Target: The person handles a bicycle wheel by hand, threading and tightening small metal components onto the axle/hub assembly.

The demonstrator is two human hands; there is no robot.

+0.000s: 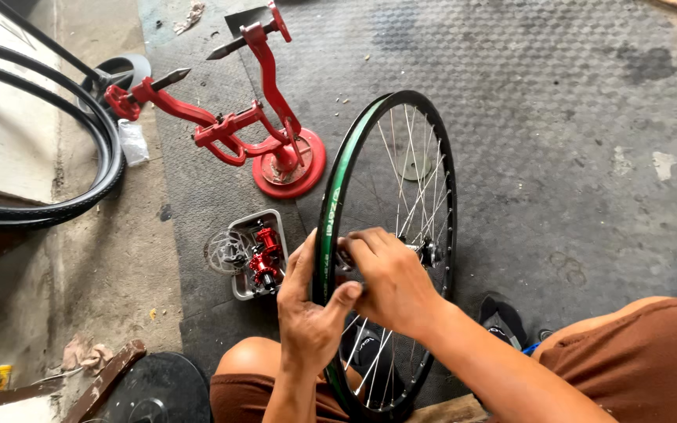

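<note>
A spoked bicycle wheel [425, 149] with a black rim and green rim tape stands upright between my knees on the dark floor mat. My left hand [307, 309] grips the rim from the left side, thumb over the green strip. My right hand [389, 278] reaches across to the spokes beside the hub [430, 252], fingers curled on something small that I cannot make out.
A red wheel truing stand [264, 129] stands on its round base just beyond the wheel. A grey tray [238, 291] with red hubs and a disc rotor [227, 251] lies to the left. Black tyres [80, 164] lean at far left. A black weight plate [158, 388] lies at the lower left.
</note>
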